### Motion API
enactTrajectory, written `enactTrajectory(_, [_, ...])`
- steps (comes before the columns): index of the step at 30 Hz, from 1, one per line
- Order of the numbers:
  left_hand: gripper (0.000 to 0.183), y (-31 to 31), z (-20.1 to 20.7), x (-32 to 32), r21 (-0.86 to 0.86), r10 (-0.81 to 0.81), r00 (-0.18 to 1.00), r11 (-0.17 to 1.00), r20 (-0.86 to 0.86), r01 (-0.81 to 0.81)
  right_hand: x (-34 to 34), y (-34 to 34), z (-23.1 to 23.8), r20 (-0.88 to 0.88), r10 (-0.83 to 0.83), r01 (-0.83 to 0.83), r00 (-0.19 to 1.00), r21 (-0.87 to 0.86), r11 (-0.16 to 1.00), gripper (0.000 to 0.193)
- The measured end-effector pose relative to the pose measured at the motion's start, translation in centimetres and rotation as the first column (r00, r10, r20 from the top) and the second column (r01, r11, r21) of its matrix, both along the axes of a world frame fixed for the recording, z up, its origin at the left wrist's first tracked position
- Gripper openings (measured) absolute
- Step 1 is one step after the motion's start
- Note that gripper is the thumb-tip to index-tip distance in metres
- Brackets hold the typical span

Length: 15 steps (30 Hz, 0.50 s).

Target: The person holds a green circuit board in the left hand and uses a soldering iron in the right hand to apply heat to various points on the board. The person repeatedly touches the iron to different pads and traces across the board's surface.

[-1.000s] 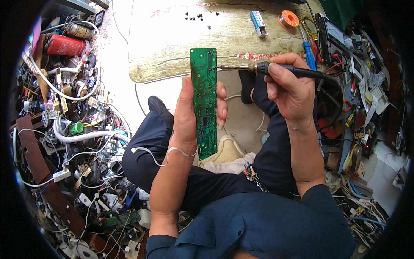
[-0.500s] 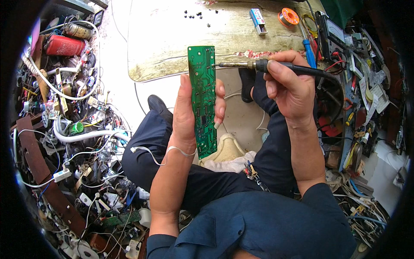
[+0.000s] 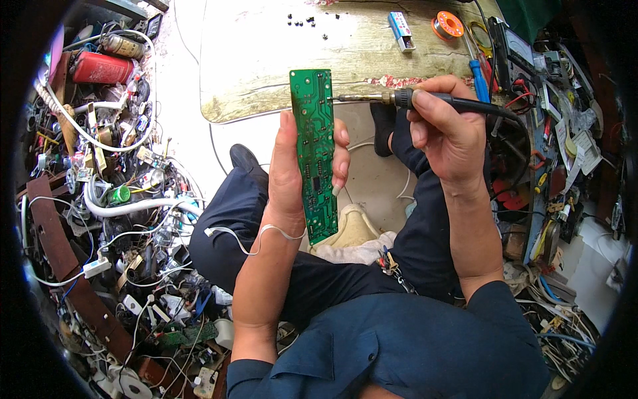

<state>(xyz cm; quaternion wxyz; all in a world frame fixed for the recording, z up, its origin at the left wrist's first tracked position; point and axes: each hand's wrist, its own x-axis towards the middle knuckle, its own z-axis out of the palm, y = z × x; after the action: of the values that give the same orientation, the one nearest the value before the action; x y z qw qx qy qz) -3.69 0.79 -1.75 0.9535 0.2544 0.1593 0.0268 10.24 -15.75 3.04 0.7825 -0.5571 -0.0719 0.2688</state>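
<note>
A long green circuit board [image 3: 314,133] stands nearly upright over my lap, its soldered side towards me. My left hand [image 3: 287,173] is closed round its edges, thumb on the left side and fingers on the right. A white cable [image 3: 229,230] trails from behind the board across my left forearm. In my right hand [image 3: 448,130] is a soldering iron [image 3: 405,100], gripped by its black handle. Its thin tip meets the board's right edge near the top; whether it touches a joint is too small to tell.
On the wood-patterned table [image 3: 252,80] lie several small black parts [image 3: 310,22], a small box [image 3: 401,32], an orange solder spool [image 3: 447,25] and a blue screwdriver [image 3: 478,80]. A meter [image 3: 518,50] stands at the right. Piled electronic scrap [image 3: 143,256] and cables crowd both sides.
The whole view has shifted very slightly. Both hands, the board and the iron keep nearly the same places relative to each other.
</note>
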Motion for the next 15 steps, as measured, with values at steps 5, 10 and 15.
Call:
enactTrajectory(5, [0.070, -0.15, 0.06, 0.12, -0.017, 0.017, 1.000, 1.000, 0.023, -0.017, 0.05, 0.09, 0.04, -0.013, -0.007, 0.007, 1.000, -0.007, 1.000, 0.014])
enactTrajectory(10, [0.071, -0.28, 0.32, 0.29, -0.018, 0.016, 1.000, 1.000, 0.022, -0.016, 0.15, 0.00, -0.14, -0.016, -0.008, 0.008, 1.000, 0.005, 1.000, 0.014])
enactTrajectory(15, [0.072, -0.35, 0.40, 0.38, -0.010, 0.026, 1.000, 1.000, 0.002, -0.026, 0.08, -0.05, -0.08, -0.003, -0.006, 0.006, 1.000, -0.012, 1.000, 0.015])
